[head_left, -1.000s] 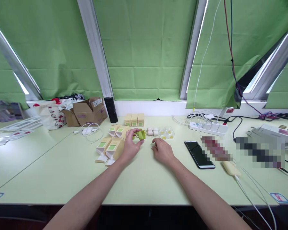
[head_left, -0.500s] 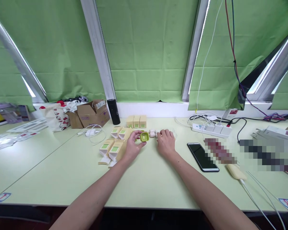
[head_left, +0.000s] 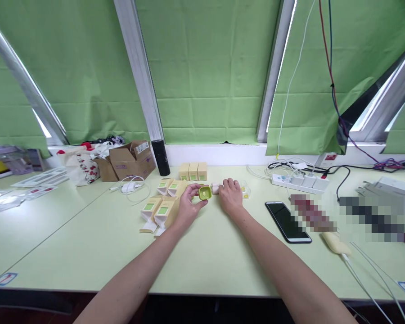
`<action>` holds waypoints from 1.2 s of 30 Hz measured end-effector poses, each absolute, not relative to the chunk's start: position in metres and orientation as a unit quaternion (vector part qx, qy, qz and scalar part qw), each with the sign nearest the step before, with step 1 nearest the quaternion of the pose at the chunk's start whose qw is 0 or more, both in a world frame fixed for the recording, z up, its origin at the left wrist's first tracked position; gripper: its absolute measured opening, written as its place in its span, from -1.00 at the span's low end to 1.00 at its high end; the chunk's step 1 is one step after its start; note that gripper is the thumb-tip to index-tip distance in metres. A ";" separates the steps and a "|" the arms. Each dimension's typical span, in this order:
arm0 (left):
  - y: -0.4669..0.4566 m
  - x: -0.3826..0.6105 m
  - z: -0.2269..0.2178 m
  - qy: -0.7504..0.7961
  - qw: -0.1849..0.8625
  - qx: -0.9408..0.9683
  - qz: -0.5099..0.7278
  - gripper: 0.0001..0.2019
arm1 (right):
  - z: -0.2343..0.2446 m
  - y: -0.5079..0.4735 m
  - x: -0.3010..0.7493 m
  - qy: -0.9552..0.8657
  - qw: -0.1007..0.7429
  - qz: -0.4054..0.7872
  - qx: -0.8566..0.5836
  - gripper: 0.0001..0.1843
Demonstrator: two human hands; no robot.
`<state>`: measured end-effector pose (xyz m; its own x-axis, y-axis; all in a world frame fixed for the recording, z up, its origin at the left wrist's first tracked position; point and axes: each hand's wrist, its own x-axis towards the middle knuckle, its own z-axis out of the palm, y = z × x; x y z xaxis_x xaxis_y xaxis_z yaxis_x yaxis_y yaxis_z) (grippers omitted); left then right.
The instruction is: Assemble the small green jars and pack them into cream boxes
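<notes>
No text readable; box labels (head_left: 163, 210) seemingly too small.

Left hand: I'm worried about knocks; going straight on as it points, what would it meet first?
Probably the small pale-pink rounded pieces, met by the hollow squarish green item in the left hand; depth is unclear.

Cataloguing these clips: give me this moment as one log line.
left hand: holds green cup, opening visible | right hand: at pale pieces, grip hidden | nearby: tan cartons, clear tray

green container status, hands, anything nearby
Left hand holding green container, opening toward camera. Right hand at pink pieces, grip hidden. Open boxes beside left hand.
</notes>
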<state>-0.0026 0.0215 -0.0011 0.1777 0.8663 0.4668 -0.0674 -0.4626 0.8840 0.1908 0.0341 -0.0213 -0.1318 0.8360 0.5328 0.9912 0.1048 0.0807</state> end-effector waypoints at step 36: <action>0.024 -0.004 -0.008 0.323 0.382 0.645 0.578 -0.51 | -0.018 -0.016 0.173 -0.295 0.684 0.604 -0.284 -0.58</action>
<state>-0.0043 0.0238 -0.0079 0.1244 0.8581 0.4983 -0.0255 -0.4992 0.8661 0.1733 -0.0162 -0.0183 0.0961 0.9936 0.0597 -0.6590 0.1085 -0.7443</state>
